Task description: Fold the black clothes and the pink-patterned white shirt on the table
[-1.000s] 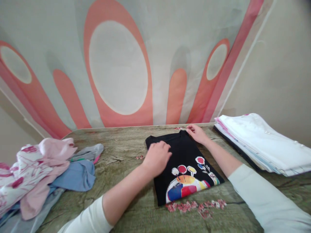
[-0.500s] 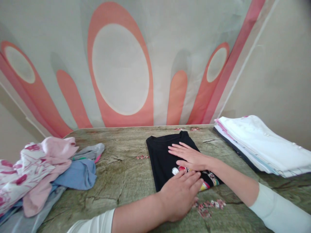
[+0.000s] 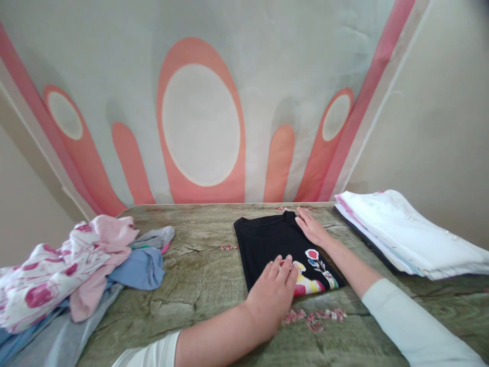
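A black T-shirt (image 3: 260, 239) with a colourful print lies folded into a neat rectangle on the table, its neckline toward the far edge. My left hand (image 3: 273, 293) rests flat on the lower part of the shirt, fingers stretched out and covering some of the print. Along the shirt's upper right edge lies my right hand (image 3: 310, 228), its fingers extended near the collar corner. Neither hand grips the fabric.
A loose heap of clothes (image 3: 87, 270), pink, white-patterned, blue and grey, lies at the left. On the right is a stack of folded clothes (image 3: 405, 229) with white on top. The wood-patterned table (image 3: 198, 316) meets a printed backdrop (image 3: 255, 102) behind.
My right hand has slid from the middle of the shirt to its upper right edge, uncovering more print. My left hand has shifted slightly left. The camera view has tilted a little.
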The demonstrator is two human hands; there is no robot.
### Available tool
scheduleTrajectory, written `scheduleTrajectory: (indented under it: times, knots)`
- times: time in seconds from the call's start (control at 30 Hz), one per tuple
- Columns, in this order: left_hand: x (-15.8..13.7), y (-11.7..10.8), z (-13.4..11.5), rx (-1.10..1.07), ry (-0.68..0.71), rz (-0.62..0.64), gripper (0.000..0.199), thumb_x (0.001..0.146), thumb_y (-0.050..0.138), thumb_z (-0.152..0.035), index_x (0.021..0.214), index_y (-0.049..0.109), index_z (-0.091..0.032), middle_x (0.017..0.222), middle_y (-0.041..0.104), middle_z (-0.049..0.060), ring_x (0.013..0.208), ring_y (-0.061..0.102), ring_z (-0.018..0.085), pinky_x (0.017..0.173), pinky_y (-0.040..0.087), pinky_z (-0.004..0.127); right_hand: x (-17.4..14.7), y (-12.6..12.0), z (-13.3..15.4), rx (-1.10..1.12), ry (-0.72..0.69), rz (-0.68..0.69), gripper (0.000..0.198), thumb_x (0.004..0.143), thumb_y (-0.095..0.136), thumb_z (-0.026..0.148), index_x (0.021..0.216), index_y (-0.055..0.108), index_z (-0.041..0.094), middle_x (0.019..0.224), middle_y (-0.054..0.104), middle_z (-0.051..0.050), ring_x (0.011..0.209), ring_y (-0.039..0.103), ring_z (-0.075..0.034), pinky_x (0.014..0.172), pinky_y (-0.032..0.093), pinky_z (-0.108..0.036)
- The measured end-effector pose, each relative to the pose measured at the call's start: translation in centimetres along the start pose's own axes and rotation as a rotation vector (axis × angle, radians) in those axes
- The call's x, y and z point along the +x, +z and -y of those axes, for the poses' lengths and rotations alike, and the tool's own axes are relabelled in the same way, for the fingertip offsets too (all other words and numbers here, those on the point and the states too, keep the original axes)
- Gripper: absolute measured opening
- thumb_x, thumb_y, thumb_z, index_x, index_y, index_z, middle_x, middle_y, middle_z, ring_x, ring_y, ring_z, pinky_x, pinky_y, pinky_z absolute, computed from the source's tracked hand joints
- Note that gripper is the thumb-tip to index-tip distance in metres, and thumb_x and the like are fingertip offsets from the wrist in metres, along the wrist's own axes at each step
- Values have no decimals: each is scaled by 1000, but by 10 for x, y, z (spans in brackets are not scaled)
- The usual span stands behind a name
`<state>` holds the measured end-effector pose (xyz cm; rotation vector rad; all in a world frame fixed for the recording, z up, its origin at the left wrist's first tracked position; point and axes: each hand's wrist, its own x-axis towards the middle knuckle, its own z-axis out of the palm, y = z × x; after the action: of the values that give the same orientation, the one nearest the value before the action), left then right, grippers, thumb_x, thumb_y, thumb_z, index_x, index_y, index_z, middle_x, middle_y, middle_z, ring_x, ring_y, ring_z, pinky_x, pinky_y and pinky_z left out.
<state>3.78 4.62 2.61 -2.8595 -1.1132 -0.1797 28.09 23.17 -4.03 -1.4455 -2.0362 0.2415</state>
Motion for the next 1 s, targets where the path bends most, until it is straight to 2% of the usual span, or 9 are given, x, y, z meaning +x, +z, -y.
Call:
scheduleTrajectory:
  times: [0.1,0.17,0.3,0.5,0.57,0.63,0.83,0.93,1.0]
  knots:
    - [-9,8,8,102,-179,37,48,88,34,-10,136,36,-11,142,31,16,129,32,29,101,36,44,-9,-7,4,26,4,-31,58,91,26,52,139,33,19,142,35,-7,132,28,-22,111,20,-42]
    - [-18,10,18,152,-220,65,49,86,31,-6,135,37,-10,141,33,17,129,33,28,101,36,44,-17,-12,12,32,-34,-32,56,91,27,50,137,36,19,141,36,-7,131,29,-21,111,21,-43]
    - [-39,1,38,172,-123,103,54,82,29,-2,135,35,-12,143,31,13,130,31,23,103,34,41,-36,-18,43,47,-173,31,49,92,29,44,136,39,23,142,36,-3,132,28,-20,110,21,-44]
    - [-68,-25,54,41,-35,216,70,73,34,-1,141,20,-15,148,18,9,136,17,17,109,22,36,-54,-21,86,1,-393,271,47,92,32,45,136,38,29,143,34,0,134,22,-19,111,13,-43]
    - [-73,-26,58,-29,-25,229,77,70,35,1,142,15,-16,150,13,8,137,11,16,110,19,35,-53,-20,84,-49,-357,309,53,90,33,51,139,32,29,145,30,1,135,19,-20,111,10,-44]
    - [-75,-25,61,-87,-33,236,81,67,34,2,143,12,-17,150,10,7,137,6,15,111,17,35,-50,-18,75,-133,-243,309,60,89,29,56,141,26,27,147,25,-1,136,16,-21,111,7,-44]
    - [-75,-30,58,-190,-43,268,81,69,35,-2,143,10,-19,151,6,5,137,4,16,111,14,38,-39,-17,38,-349,95,208,65,90,15,57,143,20,20,148,21,-3,136,13,-22,110,4,-47]
    - [-75,-38,49,-232,-40,271,71,80,38,-15,144,8,-18,151,7,5,137,5,19,112,12,38,-37,-22,48,-343,95,125,63,91,17,53,143,20,18,148,23,-5,136,13,-22,110,3,-48]
    - [-74,-39,44,-226,-57,249,66,87,38,-31,144,8,-17,150,8,6,137,7,21,112,11,39,-38,-24,72,-269,-27,146,61,92,20,51,143,22,19,148,22,-5,136,12,-22,110,4,-46]
